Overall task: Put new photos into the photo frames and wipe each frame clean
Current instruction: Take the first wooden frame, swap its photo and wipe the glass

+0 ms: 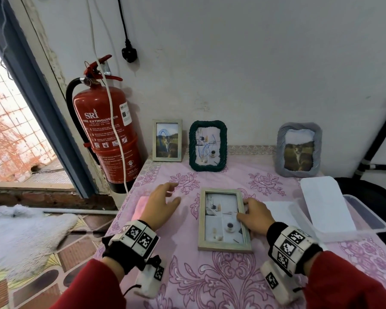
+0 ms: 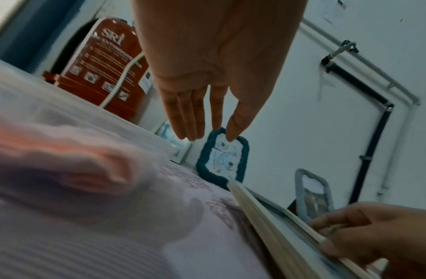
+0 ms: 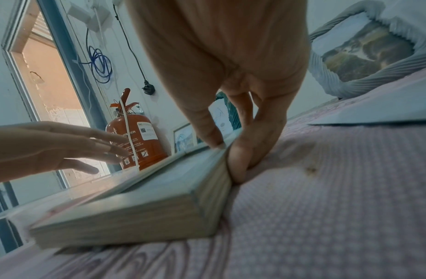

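A pale wooden frame (image 1: 224, 219) lies face up in the lower middle of the head view, a photo already showing behind its glass, so the loading of this one looks done. The right hand (image 1: 255, 216) pinches the frame's right rail, fingers on top and thumb against the outer side. The left hand (image 1: 163, 202) hovers with fingers spread and holds nothing, above a pink cloth (image 1: 140, 207) at centre left (folded, as far as the blur allows). My reading is that wiping this frame comes next.

Along the wall in the upper middle stand three more: a small pale frame (image 1: 167, 140), a dark green woven frame (image 1: 208, 146) and a grey ribbed frame (image 1: 299, 150), each with a picture inside. Whether those pictures are new or old, and whether the frames have been wiped, cannot be told.

The surface (image 1: 187, 275) has bare tablecloth below the flat frame and between it and the standing ones. To the right, white sheets (image 1: 276, 210) and a clear plastic box (image 1: 366, 221) crowd close; the left edge drops away just past the cloth, with a fire extinguisher (image 1: 105, 134) beside that corner.
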